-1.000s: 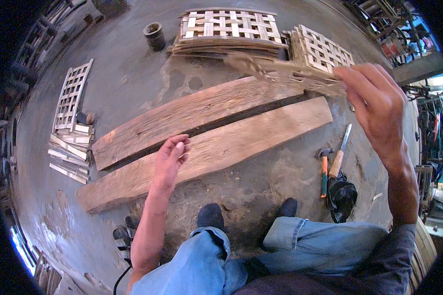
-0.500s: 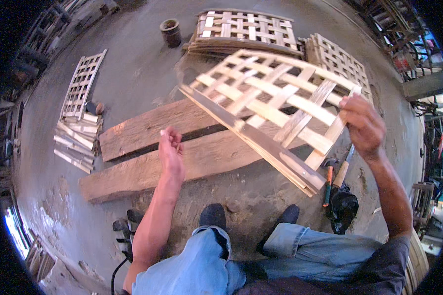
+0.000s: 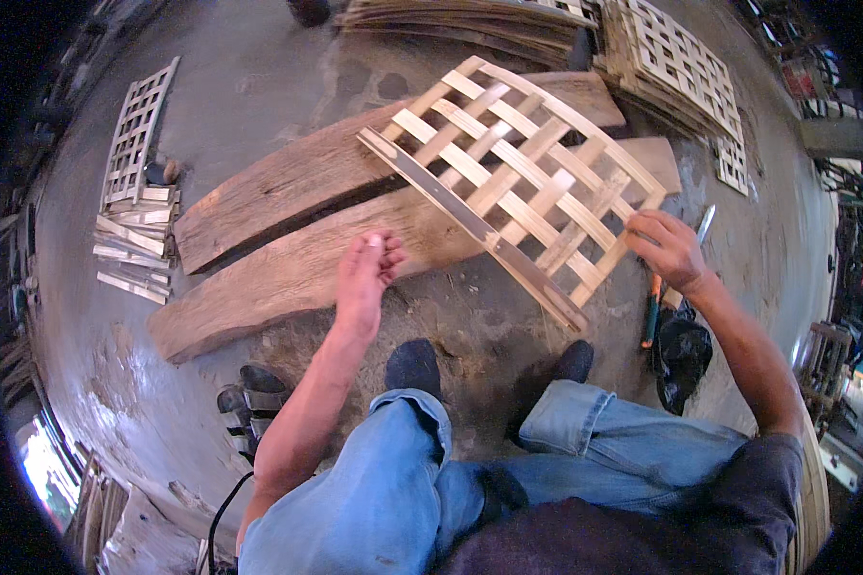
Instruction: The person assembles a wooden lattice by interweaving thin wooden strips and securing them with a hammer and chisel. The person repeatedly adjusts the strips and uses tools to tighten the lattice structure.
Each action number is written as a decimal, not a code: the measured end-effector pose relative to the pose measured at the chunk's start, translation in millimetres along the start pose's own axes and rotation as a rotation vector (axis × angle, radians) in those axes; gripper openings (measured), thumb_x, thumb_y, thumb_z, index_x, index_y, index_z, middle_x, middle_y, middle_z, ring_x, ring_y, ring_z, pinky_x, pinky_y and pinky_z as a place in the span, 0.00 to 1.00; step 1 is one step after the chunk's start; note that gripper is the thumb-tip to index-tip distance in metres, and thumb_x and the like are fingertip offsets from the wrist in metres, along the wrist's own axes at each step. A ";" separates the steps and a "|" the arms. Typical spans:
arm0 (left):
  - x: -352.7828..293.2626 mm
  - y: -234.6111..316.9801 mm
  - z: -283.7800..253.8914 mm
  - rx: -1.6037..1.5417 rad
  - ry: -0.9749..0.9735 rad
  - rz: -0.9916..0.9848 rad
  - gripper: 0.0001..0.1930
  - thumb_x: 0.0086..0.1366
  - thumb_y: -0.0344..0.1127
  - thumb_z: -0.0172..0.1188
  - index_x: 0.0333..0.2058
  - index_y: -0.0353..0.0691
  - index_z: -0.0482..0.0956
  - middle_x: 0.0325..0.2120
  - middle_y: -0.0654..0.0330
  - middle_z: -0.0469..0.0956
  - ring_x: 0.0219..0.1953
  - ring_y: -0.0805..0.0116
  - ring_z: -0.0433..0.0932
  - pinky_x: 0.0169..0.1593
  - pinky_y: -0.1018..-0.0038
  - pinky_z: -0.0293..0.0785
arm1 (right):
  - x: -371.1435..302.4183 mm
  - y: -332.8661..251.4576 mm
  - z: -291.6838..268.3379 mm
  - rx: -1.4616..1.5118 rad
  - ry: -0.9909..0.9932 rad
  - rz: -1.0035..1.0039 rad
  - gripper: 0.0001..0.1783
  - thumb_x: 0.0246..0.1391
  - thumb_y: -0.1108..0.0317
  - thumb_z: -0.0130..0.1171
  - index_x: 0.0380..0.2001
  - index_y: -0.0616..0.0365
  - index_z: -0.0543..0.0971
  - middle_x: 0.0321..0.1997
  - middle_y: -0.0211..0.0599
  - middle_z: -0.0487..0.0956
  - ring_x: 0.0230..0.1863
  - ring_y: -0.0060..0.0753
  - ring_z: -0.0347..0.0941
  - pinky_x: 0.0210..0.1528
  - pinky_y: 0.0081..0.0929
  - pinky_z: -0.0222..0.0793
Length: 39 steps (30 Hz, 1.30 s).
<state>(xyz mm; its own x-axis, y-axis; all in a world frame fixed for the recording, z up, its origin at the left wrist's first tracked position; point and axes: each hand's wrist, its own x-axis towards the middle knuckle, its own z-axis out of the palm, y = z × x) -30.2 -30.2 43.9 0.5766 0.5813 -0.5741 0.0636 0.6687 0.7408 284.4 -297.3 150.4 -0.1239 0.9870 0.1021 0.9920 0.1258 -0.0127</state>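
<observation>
A woven panel of pale wooden strips slants above two thick planks, with a darker double rail along its near-left edge. My right hand is closed on the panel's right border. Below and left of the panel, my left hand hovers over the nearer plank, apart from the panel. Its fingers are curled in, and whatever may be inside them is hidden. Beyond lies the farther plank, partly covered by the panel.
Stacked woven panels stand far right, beside another stack. At left, one panel lies by loose strips. A hammer, a long blade and a black bag lie near my right forearm; sandals sit left.
The panel has swung lower and flatter over the planks, held by my right hand, which has moved down and left. My left hand has shifted a little to the right, still curled.
</observation>
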 end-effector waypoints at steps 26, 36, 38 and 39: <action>-3.4 -33.4 71.7 -0.058 -0.317 -0.275 0.14 0.66 0.37 0.56 0.47 0.40 0.68 0.41 0.65 0.74 0.44 0.74 0.75 0.51 0.71 0.75 | 8.0 -9.3 -8.7 0.053 0.102 -0.177 0.12 0.32 0.68 0.60 0.28 0.52 0.78 0.39 0.32 0.77 0.42 0.35 0.74 0.47 0.37 0.76; -2.2 -5.0 67.1 -0.219 -0.016 0.084 0.10 0.67 0.32 0.53 0.46 0.39 0.67 0.42 0.61 0.73 0.43 0.72 0.76 0.46 0.73 0.77 | 38.4 -87.1 33.0 0.917 0.282 0.960 0.13 0.56 0.68 0.56 0.45 0.57 0.74 0.43 0.34 0.75 0.41 0.31 0.74 0.42 0.28 0.73; 7.4 -6.1 54.8 -0.240 0.025 0.143 0.10 0.67 0.32 0.53 0.45 0.39 0.67 0.42 0.61 0.73 0.43 0.72 0.75 0.46 0.74 0.77 | 65.5 -102.7 47.2 1.388 0.219 1.199 0.14 0.59 0.67 0.55 0.47 0.60 0.74 0.43 0.35 0.76 0.41 0.28 0.75 0.41 0.26 0.73; 13.0 -8.5 49.8 -0.250 0.043 0.168 0.10 0.67 0.32 0.54 0.45 0.39 0.67 0.42 0.61 0.73 0.43 0.72 0.75 0.46 0.74 0.77 | 80.2 -105.5 53.0 1.479 0.193 1.180 0.14 0.60 0.67 0.54 0.48 0.61 0.73 0.43 0.36 0.76 0.40 0.27 0.75 0.41 0.25 0.73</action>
<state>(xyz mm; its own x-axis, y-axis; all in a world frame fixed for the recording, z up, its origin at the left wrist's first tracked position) 17.3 -51.4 47.5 0.5266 0.7092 -0.4687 -0.2354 0.6515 0.7212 168.4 -226.1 107.2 0.6129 0.6114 -0.5006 -0.2697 -0.4336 -0.8598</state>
